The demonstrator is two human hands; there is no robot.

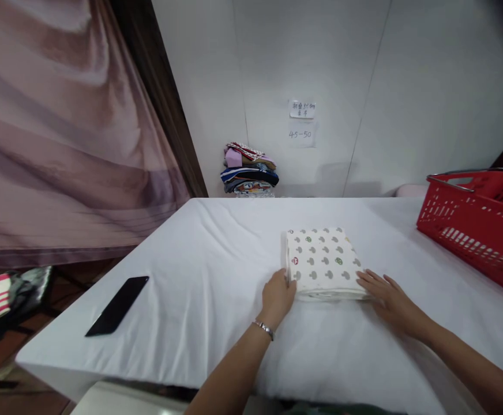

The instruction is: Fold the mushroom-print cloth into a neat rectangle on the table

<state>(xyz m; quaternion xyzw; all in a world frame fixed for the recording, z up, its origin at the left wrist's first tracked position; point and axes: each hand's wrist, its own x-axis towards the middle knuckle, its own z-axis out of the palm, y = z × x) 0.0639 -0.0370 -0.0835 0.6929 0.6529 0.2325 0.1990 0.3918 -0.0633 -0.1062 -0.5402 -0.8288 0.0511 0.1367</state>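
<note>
A folded white cloth (pixel 324 262) printed with grey mushrooms, a few of them red or green, lies flat on the white-covered table (pixel 182 323). At its near left corner is my left hand (pixel 277 297), closed on the edge with the thumb along the near side; its other fingers are partly hidden. A silver bracelet (pixel 263 329) circles that wrist. My right hand (pixel 390 300) rests at the near right corner, fingers stretched out and their tips touching the cloth's edge.
A black flat device, like a phone or tablet (pixel 118 305), lies at the table's left. On the right stands a red plastic basket (pixel 476 230). Folded clothes (pixel 250 170) are piled beyond the far edge, by a wall with paper signs (pixel 302 134). A pink curtain (pixel 61 132) hangs left.
</note>
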